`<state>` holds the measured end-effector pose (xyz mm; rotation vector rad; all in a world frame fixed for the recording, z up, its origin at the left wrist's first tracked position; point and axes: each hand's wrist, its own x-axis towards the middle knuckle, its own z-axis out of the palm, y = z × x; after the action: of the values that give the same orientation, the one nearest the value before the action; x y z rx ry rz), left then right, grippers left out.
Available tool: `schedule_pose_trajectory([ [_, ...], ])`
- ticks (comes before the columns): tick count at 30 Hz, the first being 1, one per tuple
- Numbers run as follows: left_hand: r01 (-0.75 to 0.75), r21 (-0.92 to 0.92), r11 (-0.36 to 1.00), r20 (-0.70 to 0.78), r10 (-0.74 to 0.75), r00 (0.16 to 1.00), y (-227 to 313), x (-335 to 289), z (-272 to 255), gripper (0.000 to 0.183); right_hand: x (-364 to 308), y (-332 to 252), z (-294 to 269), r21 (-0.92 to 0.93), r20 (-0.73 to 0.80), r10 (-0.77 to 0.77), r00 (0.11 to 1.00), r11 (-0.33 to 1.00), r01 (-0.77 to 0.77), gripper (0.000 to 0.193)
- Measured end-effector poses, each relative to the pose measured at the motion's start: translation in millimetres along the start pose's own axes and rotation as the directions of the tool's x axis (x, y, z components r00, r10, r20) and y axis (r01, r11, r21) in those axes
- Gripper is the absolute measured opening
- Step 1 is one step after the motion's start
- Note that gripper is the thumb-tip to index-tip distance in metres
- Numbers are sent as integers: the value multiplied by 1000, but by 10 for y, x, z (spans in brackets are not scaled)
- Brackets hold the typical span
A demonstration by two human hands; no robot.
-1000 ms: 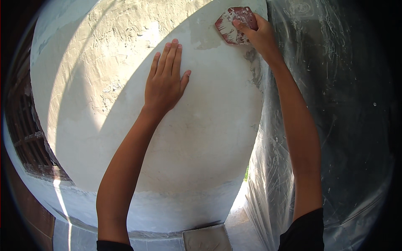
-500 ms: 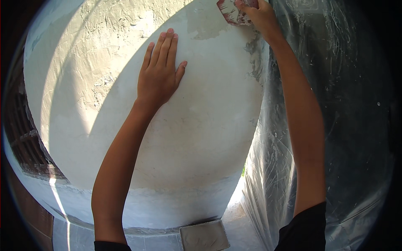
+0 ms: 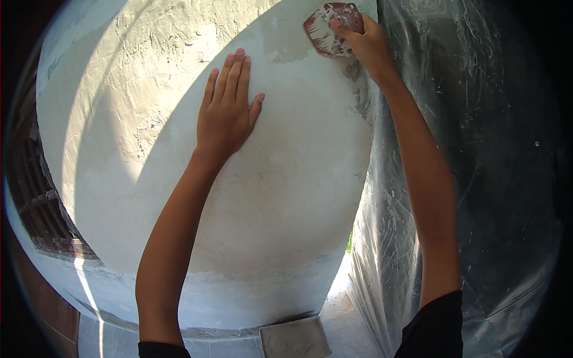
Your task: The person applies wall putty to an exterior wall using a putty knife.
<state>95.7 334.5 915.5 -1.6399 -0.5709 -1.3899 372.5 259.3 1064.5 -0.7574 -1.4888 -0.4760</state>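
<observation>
My left hand (image 3: 224,116) lies flat on the pale plastered wall (image 3: 268,197), its fingers stretched upward and its thumb apart. Near the wall's right edge, my right hand (image 3: 370,48) grips a dark red putty scraper (image 3: 325,30) smeared with whitish plaster. The thumb rests on the scraper's face, and its blade side points left against the wall. Below the scraper, a rough darker patch (image 3: 361,92) runs down the wall's edge. To the scraper's left shows a greyish damp-looking patch (image 3: 286,42).
Clear plastic sheeting (image 3: 388,238) hangs along the right side over a dark surface. On the tiled floor at the wall's foot sits a rectangular tray (image 3: 295,340) of grey plaster. A brown slatted frame (image 3: 45,209) stands at the left. Sunlight falls on rough plaster (image 3: 149,65) at upper left.
My right hand and the scraper have come lower in the picture, so more of the scraper shows. The whole view has shifted slightly; my left hand stays flat on the wall.
</observation>
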Motion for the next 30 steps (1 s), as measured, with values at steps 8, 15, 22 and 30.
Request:
schedule_pose_trajectory([
  [8,11,-6,1000,13,-11,1000,1,-1,-17,63,-43,-78,34,143,-84,28,996,990,-15,34],
  [15,11,-19,1000,18,-11,1000,17,9,-10,63,-75,-130,-43,123,-147,121,982,987,-103,36],
  [22,18,-33,999,22,-17,1000,20,19,-8,63,-10,-76,-102,47,-169,178,969,984,-173,38],
  [30,35,-17,999,47,-34,998,-30,-42,-55,64,-68,-291,345,-199,76,-9,997,980,24,38],
])
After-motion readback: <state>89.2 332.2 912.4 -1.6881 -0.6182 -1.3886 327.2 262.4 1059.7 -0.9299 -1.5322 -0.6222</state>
